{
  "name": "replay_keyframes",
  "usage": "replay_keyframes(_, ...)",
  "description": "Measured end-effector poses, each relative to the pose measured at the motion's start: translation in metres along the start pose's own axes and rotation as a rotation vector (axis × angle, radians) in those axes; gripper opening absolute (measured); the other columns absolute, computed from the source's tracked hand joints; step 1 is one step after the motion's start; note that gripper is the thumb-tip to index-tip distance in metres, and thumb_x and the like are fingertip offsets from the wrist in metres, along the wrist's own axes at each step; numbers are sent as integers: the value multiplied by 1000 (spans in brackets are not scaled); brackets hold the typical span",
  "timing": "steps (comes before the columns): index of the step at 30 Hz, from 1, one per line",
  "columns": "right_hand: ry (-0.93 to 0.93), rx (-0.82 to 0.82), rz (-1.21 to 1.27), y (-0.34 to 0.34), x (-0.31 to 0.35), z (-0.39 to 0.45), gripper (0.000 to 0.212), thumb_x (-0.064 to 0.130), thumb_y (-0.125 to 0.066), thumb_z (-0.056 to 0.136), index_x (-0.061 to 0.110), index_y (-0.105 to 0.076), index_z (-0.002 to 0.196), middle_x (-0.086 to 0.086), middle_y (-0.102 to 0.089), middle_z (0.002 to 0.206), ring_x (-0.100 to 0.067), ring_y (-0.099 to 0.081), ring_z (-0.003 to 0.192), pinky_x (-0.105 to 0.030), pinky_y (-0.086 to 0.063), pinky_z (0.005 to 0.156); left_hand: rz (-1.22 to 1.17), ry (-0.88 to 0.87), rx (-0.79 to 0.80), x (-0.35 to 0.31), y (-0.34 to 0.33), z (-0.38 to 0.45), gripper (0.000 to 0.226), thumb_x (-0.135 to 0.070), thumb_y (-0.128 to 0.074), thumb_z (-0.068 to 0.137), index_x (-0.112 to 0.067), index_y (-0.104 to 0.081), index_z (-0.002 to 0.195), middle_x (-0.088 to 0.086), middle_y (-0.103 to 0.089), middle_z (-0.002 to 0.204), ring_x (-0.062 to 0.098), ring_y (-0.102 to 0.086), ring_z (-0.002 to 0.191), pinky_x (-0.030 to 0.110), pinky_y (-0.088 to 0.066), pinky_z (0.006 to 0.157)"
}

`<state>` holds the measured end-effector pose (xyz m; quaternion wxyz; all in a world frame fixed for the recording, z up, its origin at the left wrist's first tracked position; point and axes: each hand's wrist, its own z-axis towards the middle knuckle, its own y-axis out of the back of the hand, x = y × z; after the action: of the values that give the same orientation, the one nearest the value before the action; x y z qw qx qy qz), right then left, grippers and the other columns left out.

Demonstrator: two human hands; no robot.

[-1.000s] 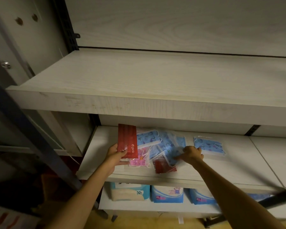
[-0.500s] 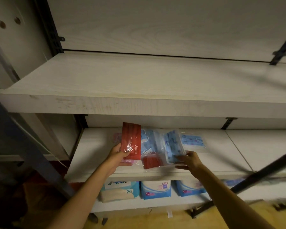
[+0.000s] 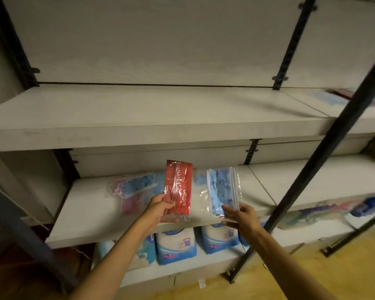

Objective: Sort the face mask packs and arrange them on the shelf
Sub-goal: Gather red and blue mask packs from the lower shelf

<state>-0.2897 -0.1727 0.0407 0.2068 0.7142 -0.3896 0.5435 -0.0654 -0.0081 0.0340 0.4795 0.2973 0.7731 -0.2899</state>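
Observation:
My left hand [image 3: 159, 207] grips a red face mask pack [image 3: 178, 187], held upright in front of the middle shelf [image 3: 91, 213]. My right hand [image 3: 239, 216] holds a bundle of blue patterned mask packs [image 3: 222, 189] in clear plastic, also upright, just to the right of the red one. On the middle shelf behind my left hand lie a blue mask pack [image 3: 139, 184] and a pink mask pack [image 3: 131, 204]. Blurred blue and red packs [image 3: 342, 96] lie on the upper shelf at the far right.
The upper shelf [image 3: 152, 113] is a wide pale board above my hands. A dark metal bar [image 3: 325, 144] slants across the right side. White and blue XL packages [image 3: 175, 245] stand on the bottom shelf. More blurred goods [image 3: 325, 213] lie on the right.
Both hands have lifted their packs up off the middle shelf, and the right hand now holds the blue bundle clear of the pile. The view has swung right.

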Motion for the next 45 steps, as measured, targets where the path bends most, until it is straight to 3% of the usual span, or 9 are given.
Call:
replay_keyframes(6, 50, 19, 44, 82, 4, -60, 33, 11, -70, 88, 3, -61, 119, -14, -75, 102, -34, -73, 92, -37, -62, 67, 11, -17, 25, 18, -89, -46, 30, 3, -60, 91, -10, -62, 118, 12, -73, 109, 32, -72, 96, 43, -62, 67)
replay_keyframes(15, 164, -70, 29, 224, 26, -140, 26, 6, -69, 88, 0, -65, 113, -15, -76, 89, -29, -72, 75, -39, -62, 67, 106, -148, 140, 36, -244, -112, 25, -6, -59, 95, -16, -62, 118, 8, -74, 108, 27, -74, 93, 44, -61, 73)
replay_keyframes(22, 216, -124, 58, 310, 54, -159, 31, 12, -70, 88, -2, -65, 115, -15, -76, 93, -33, -74, 82, -41, -62, 70, 119, -210, 226, 34, -355, -121, 26, -6, -61, 94, -15, -62, 118, 10, -74, 108, 29, -73, 93, 40, -60, 67)
replay_keyframes(25, 225, -132, 65, 341, 67, -154, 31, 14, -69, 89, 1, -63, 117, -16, -75, 102, -36, -74, 90, -47, -61, 75, 131, -236, 245, 30, -396, -111, 27, -5, -61, 94, -15, -62, 119, 12, -73, 109, 32, -73, 92, 37, -60, 62)
replay_keyframes(28, 250, -155, 60, 370, 84, -142, 31, 13, -70, 89, 2, -62, 118, -15, -76, 101, -36, -74, 91, -42, -62, 70, 161, -255, 270, 24, -436, -97, 25, -6, -59, 96, -15, -59, 119, 13, -73, 106, 37, -74, 83, 34, -60, 56)
replay_keyframes(33, 315, -181, 50, 416, 130, -113, 24, 8, -69, 89, 2, -65, 112, -20, -75, 101, -41, -71, 94, -55, -59, 80, 262, -345, 293, 3, -503, -62, 26, -12, -57, 98, -18, -54, 124, 12, -73, 102, 36, -73, 74, 31, -55, 52)
replay_keyframes(37, 369, -190, 34, 450, 173, -81, 20, 8, -70, 88, 4, -67, 107, -20, -75, 99, -40, -71, 87, -41, -63, 65, 299, -468, 219, -32, -555, -37, 19, -12, -56, 99, -18, -55, 117, 7, -73, 92, 26, -67, 58, 28, -48, 46)
replay_keyframes(41, 413, -147, 1, 482, 224, -41, 23, 11, -72, 87, 7, -66, 109, -14, -76, 95, -35, -74, 84, -37, -62, 64, 271, -547, 162, -71, -597, -11, 17, -15, -55, 99, -28, -56, 111, 7, -72, 92, 24, -67, 59, 32, -54, 50)
replay_keyframes(45, 458, -124, 8, 506, 269, -1, 26, 4, -72, 86, -2, -67, 111, -12, -75, 87, -24, -72, 72, -33, -60, 61, 182, -590, 114, -113, -627, 9, 21, -11, -54, 100, -23, -53, 117, 4, -71, 98, 24, -68, 55, 30, -56, 49)
